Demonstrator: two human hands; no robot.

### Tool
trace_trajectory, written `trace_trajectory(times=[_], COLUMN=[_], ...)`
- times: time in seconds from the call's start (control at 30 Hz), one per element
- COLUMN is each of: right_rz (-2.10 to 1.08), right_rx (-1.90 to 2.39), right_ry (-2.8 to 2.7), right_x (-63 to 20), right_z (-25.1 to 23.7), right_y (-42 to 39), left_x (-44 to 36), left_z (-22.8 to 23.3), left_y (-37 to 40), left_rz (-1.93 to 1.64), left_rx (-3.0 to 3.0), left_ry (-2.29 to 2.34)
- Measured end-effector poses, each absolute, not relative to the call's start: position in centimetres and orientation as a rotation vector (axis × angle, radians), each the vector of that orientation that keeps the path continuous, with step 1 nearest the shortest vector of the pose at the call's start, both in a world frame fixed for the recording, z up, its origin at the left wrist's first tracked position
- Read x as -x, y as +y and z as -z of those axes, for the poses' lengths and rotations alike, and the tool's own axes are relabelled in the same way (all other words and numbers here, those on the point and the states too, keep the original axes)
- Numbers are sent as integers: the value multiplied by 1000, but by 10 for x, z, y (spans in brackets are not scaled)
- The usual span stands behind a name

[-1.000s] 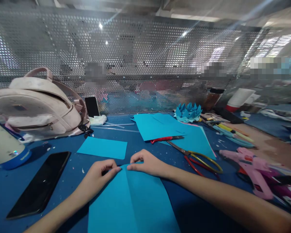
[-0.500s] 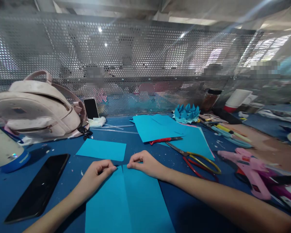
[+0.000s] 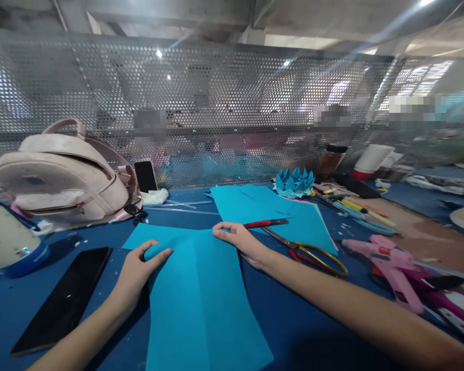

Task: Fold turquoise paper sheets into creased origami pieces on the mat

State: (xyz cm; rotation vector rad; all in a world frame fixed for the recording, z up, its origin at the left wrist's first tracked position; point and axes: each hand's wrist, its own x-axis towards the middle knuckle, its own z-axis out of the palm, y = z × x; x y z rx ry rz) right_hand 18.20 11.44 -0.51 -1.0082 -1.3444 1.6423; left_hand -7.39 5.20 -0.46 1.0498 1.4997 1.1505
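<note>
Perforated metal screen [image 3: 232, 103] behind blue table [image 3: 317, 330]. Pink backpack [image 3: 62, 175] far left; scissors [image 3: 309, 252] right. Blue paper sheet [image 3: 201, 299] flat at centre, pressed by left hand [image 3: 139, 268] and right hand [image 3: 239, 239], both open, gripping nothing.

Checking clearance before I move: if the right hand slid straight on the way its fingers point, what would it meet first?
The right hand points left along the blue sheet; likely the left hand first, though depth is unclear.

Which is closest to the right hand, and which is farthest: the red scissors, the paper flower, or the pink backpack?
From the right hand:
1. Red scissors, just to its right.
2. Blue paper flower, farther back on the right, by the mesh wall.
3. Pink backpack, far across on the left.
</note>
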Motion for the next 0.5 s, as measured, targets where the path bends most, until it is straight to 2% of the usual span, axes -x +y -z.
trace_trajectory(times=[0.27, 0.5], right_rz=[-1473, -1289], right_rx=[993, 1094], right_ry=[-1493, -1613], right_x=[-181, -178], right_z=[11, 27], right_y=[109, 109], left_x=[72, 84], left_z=[3, 11], left_y=[51, 55], left_rz=[-1282, -1340], left_rx=[-853, -1385], left_ry=[1521, 1551])
